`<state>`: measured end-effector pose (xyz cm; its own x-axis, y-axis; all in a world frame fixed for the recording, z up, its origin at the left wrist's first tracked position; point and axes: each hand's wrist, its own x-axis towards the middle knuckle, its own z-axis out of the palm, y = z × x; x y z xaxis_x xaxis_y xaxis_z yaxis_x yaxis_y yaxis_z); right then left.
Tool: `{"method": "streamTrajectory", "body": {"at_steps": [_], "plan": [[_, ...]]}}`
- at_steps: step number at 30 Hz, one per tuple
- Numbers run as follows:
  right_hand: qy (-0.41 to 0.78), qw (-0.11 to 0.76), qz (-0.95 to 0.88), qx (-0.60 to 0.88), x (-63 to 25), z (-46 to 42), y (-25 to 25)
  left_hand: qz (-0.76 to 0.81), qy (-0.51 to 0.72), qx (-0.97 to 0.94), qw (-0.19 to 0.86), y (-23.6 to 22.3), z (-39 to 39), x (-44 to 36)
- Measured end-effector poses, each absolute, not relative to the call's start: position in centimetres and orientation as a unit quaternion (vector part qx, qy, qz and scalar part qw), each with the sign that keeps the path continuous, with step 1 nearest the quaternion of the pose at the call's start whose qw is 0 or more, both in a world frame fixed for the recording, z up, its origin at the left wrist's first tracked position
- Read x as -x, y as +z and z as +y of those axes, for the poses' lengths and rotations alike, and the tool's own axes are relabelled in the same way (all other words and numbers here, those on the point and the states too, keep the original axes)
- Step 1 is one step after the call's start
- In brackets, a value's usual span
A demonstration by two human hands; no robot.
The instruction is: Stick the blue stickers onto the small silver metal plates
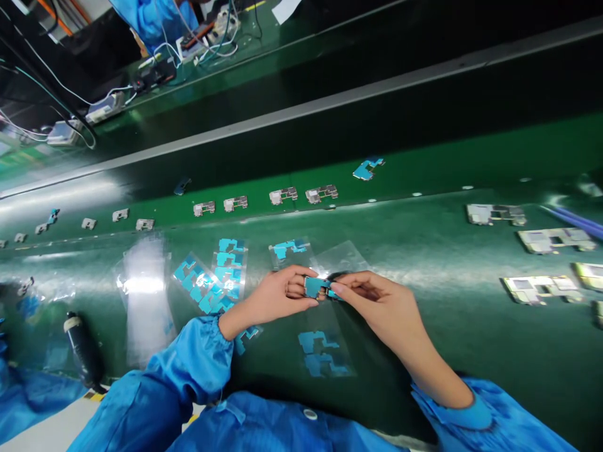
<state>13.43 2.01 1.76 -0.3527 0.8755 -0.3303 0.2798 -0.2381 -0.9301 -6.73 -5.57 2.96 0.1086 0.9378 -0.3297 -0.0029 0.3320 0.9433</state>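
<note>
Circuit board [316, 287] bearing blue film, held above the green tabletop [424, 351]. From left to right, we show clear sheets of blue film [202, 282]; our left hand [277, 296], fingers [299, 276] clamped on the board; our right hand [367, 301], fingers [351, 285] clamped on its other end; further circuit boards [541, 240].
</note>
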Motion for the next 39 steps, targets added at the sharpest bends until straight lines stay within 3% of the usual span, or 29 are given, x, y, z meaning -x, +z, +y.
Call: {"method": "streamTrajectory", "body": {"at_steps": [39], "plan": [[0.631, 0.257, -0.568, 0.462, -12.77, 2.29, 2.43, 0.572, 0.405, -0.381, 0.603, 3.04, -5.12, 6.26]]}}
